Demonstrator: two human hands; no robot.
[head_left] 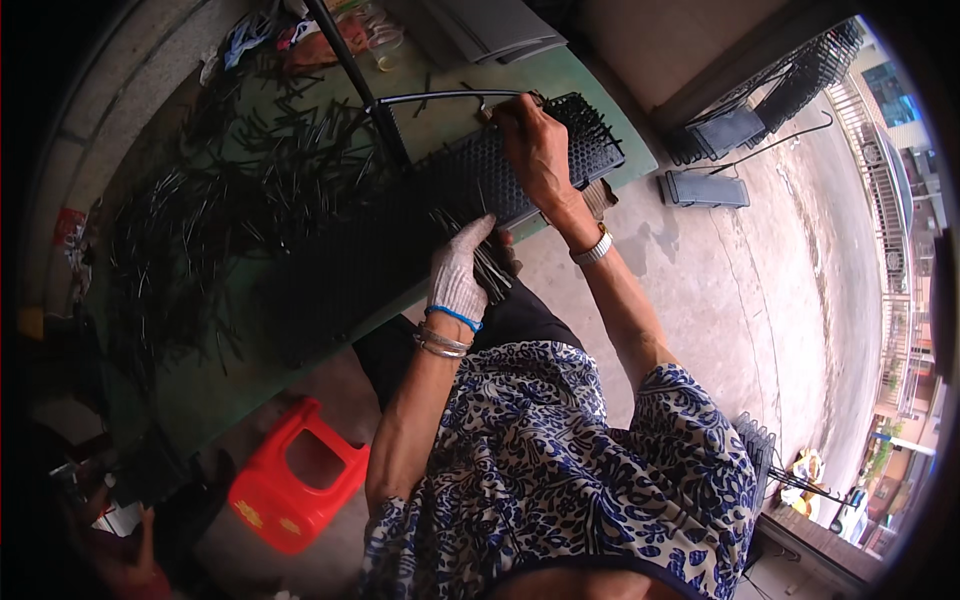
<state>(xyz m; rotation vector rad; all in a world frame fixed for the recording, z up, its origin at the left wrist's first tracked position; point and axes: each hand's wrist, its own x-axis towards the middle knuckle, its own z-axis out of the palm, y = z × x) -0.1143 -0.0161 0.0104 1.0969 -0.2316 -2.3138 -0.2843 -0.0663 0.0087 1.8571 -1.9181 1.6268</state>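
Observation:
My left hand [460, 272], in a whitish knitted glove, is closed around a bundle of thin dark strips [490, 277] whose ends stick out on both sides. It rests by the near edge of a long black board full of small holes [470, 180]. Over the board's right part is my right hand [536, 150], bare, with its fingers pinched together near the far edge. Whatever lies between those fingertips is too small to make out. Dark pieces stand up from the board's right end, and its left part is lost in shadow.
Loose dark strips [290, 150] lie heaped across the green table [600, 95]. A black metal pole [345, 50] with a side bar rises beside the board. A red plastic stool [300, 480] stands below left. Another grey-blue board [705, 188] is on the concrete floor at right.

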